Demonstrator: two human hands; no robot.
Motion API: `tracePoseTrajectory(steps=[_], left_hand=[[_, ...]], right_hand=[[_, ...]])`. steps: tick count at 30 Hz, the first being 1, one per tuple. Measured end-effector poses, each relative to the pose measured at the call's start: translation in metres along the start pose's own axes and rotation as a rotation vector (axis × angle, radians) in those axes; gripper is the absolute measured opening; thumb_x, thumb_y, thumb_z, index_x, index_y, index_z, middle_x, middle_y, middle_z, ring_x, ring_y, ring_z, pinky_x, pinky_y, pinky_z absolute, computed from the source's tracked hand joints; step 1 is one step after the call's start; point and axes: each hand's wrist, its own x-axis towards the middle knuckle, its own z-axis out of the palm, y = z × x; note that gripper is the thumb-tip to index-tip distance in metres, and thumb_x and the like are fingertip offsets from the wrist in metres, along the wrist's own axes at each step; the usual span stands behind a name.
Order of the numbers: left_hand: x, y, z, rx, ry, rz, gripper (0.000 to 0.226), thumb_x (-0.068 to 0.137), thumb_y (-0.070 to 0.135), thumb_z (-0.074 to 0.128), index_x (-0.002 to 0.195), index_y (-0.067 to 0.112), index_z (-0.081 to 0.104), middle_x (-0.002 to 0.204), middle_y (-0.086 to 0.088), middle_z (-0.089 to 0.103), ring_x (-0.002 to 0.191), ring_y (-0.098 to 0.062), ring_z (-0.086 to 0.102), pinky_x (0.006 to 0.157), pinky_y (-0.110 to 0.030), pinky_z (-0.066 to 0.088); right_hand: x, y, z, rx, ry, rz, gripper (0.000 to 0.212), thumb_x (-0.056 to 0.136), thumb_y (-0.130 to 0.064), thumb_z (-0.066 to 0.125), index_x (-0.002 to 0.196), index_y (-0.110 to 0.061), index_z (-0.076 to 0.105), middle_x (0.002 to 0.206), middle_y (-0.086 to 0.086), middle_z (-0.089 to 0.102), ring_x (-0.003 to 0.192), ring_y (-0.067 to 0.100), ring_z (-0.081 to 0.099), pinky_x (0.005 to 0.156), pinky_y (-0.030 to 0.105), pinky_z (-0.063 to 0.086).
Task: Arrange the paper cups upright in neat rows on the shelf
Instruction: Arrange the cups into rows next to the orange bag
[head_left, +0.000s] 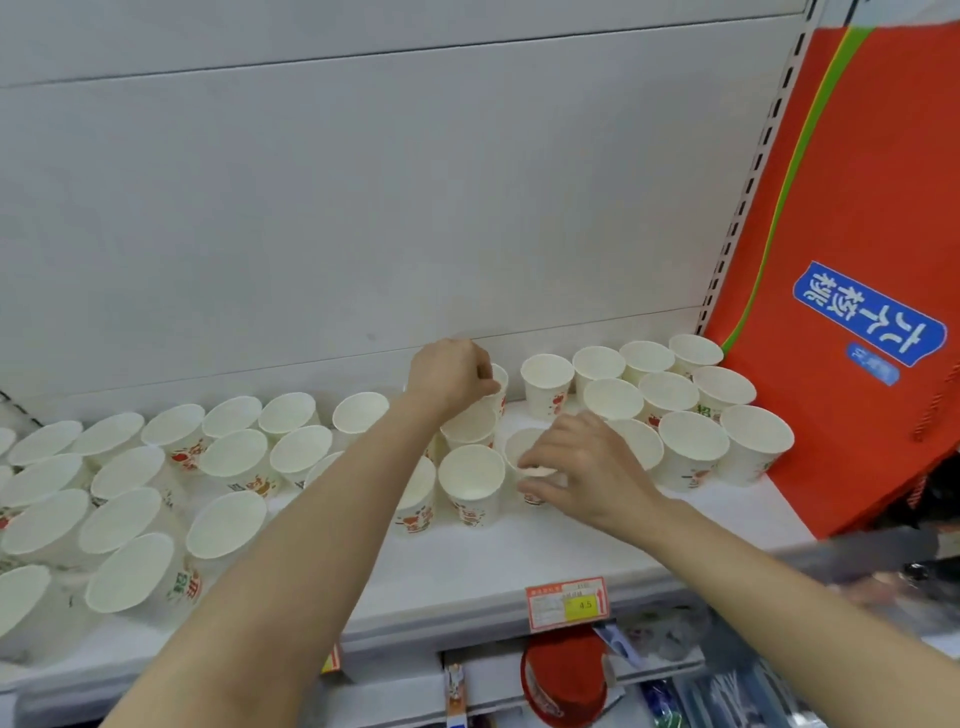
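So we're at the white shelf (519, 561) with both arms stretched out over a whole crowd of white paper cups (124, 519), all mouth-up as far as we can see, with red and green print on their sides.

Our left hand (449, 379) is reached far back, fingers curled down and pinching the rim of a back-row cup (500, 387) that sits right against the rear panel; the hand hides most of it. Just under that wrist there's another cup (470, 426), and nearer to us than that one stands a front cup (471, 483).

Our right hand (582, 467) is lower and closer to us, thumb and fingers curled round a small cup (524, 452), thumb on its near side and fingertips over the rim. That cup stands just right of the front cup, nearly touching it.

To the right of the right hand the cups already sit in tidy rows (696, 395), three deep. Left of the left arm they're looser, with a ragged bunch running off to the edge.

Beyond the tidy rows leans a big red bag (852, 208) with a blue label. Below the right forearm there's a price tag (566, 603) on the shelf lip.
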Motion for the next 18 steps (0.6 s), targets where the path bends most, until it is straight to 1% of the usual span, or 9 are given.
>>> tracePoseTrajectory(steps=[2,4,9,11,15,18], left_hand=[[0.002,0.005,0.006,0.035,-0.009,0.034,0.019,0.079,0.044,0.069,0.089,0.028,0.073,0.095,0.003,0.070,0.092,-0.021,0.064,0.066,-0.026,0.038],[0.003,0.009,0.012,0.075,-0.001,0.071,0.020,0.078,0.045,0.070,0.088,0.028,0.073,0.094,0.002,0.070,0.092,-0.022,0.064,0.066,-0.026,0.036],[0.003,0.009,0.024,0.139,0.023,0.111,0.018,0.080,0.041,0.068,0.090,0.027,0.074,0.093,-0.002,0.070,0.091,-0.025,0.063,0.068,-0.027,0.034],[0.004,0.008,0.022,0.146,0.033,0.121,0.017,0.081,0.039,0.067,0.090,0.026,0.073,0.092,-0.003,0.070,0.091,-0.026,0.063,0.068,-0.027,0.034],[0.000,0.006,0.017,0.149,0.050,0.121,0.013,0.083,0.030,0.063,0.090,0.023,0.073,0.090,-0.004,0.069,0.087,-0.027,0.062,0.069,-0.028,0.033],[-0.002,0.002,0.014,0.128,0.079,0.122,0.013,0.083,0.024,0.060,0.089,0.025,0.072,0.090,-0.001,0.070,0.086,-0.025,0.062,0.069,-0.028,0.033]], right_hand=[[-0.011,-0.003,0.004,-0.045,-0.004,0.026,0.015,0.073,-0.030,0.077,0.081,-0.019,0.072,0.077,-0.007,0.066,0.072,0.020,0.056,0.065,0.033,0.038],[-0.018,-0.005,0.006,-0.092,0.002,0.067,0.016,0.069,-0.022,0.081,0.081,-0.018,0.072,0.077,-0.006,0.067,0.072,0.021,0.057,0.065,0.033,0.037],[-0.022,-0.002,0.003,-0.226,0.040,0.161,0.010,0.068,-0.014,0.077,0.074,-0.016,0.069,0.070,-0.004,0.065,0.068,0.022,0.055,0.066,0.031,0.033],[-0.014,0.001,0.002,-0.286,0.049,0.218,0.009,0.069,-0.014,0.076,0.072,-0.016,0.069,0.068,-0.003,0.064,0.067,0.023,0.054,0.065,0.033,0.035],[0.007,0.008,0.003,-0.349,0.024,0.362,0.017,0.061,-0.013,0.083,0.067,-0.017,0.068,0.062,-0.004,0.062,0.064,0.023,0.053,0.063,0.032,0.037],[0.018,0.014,0.004,-0.372,-0.024,0.404,0.020,0.054,-0.010,0.085,0.062,-0.017,0.068,0.056,-0.004,0.061,0.065,0.023,0.052,0.061,0.032,0.038]])
